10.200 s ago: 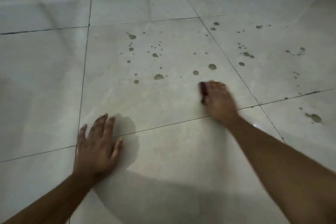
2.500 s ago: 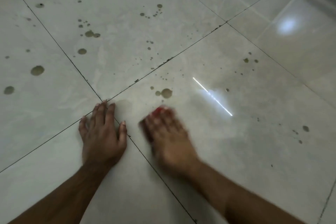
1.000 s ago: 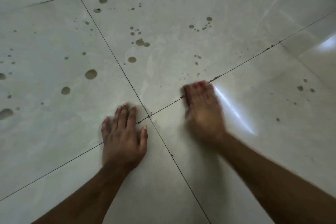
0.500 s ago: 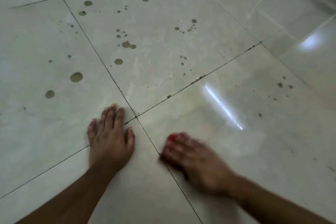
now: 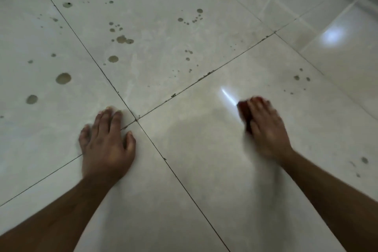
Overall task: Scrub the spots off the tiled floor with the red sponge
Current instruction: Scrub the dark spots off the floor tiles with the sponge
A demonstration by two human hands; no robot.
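red sponge (image 5: pixel 244 111) down on the pale tiled floor (image 5: pixel 204 149), on the near right tile, mostly hidden beneath the right hand (image 5: pixel 266 127). only a dark red edge showing past the thumb side and a thin red sliver beyond the fingertips; shape blurred, texture impossible to make out. right hand laid over the top of the sponge, fingers draped forward along it and pressing it against the tile; blurred, so whether the fingers curl round the far edge cannot be told. bright streak of reflected light (image 5: pixel 229 97) just left of the sponge on the glossy surface.

left hand (image 5: pixel 107 143) flat on the floor, palm down, fingers straight and slightly spread, gripping nothing, fingertips close to the crossing of the dark grout lines (image 5: pixel 136 119), thumb just across one grout line.

brown spots (image 5: pixel 63 78) scattered over the far tiles: two large round ones on the left tile, a cluster of medium and small ones (image 5: pixel 121 39) on the middle tile, a small arc of dots (image 5: pixel 194 19) farther back. tiny specks (image 5: pixel 301 77) beyond the sponge on the right tile, well apart from it, and a few more (image 5: pixel 364 160) near the right edge. crumbs of dirt (image 5: pixel 206 74) along the grout line between the far and near tiles. soft glare patch (image 5: pixel 332 36) on the tile at upper right.
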